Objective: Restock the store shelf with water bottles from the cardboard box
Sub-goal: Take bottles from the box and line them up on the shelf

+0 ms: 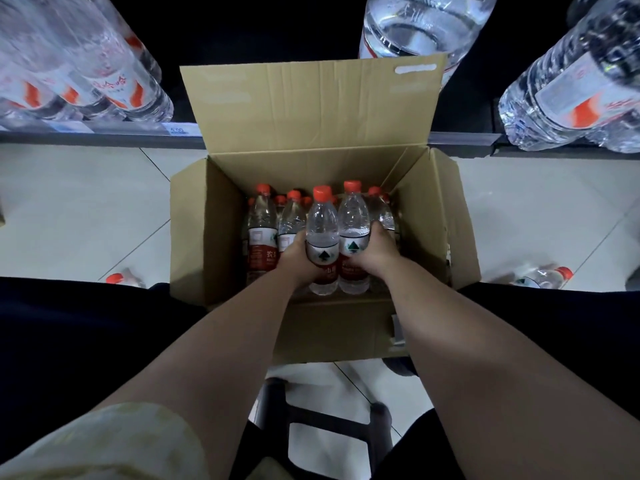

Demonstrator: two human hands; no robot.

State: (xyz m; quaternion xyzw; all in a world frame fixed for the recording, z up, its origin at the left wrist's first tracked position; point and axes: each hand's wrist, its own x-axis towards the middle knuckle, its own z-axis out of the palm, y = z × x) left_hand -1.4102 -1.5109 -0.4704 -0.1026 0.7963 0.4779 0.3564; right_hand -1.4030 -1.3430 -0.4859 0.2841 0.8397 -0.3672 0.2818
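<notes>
Wrapping the left grip (298, 256) round the left bottle (322, 230) and the right grip (375, 252) round the right bottle (353, 220), both upright, red-capped, pressed side by side. Standing just beyond and left of the grips, more bottles (262, 230) inside the open cardboard box (194, 237). Farther ahead, large bottles (86, 74) on the store shelf (104, 128); lying on the floor (69, 209) either side of the box, two loose bottles (540, 277).

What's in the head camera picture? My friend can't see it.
The left hand grips one red-capped water bottle and the right hand grips a second bottle beside it, inside an open cardboard box of more bottles. Large water bottles sit on the shelf.
</notes>
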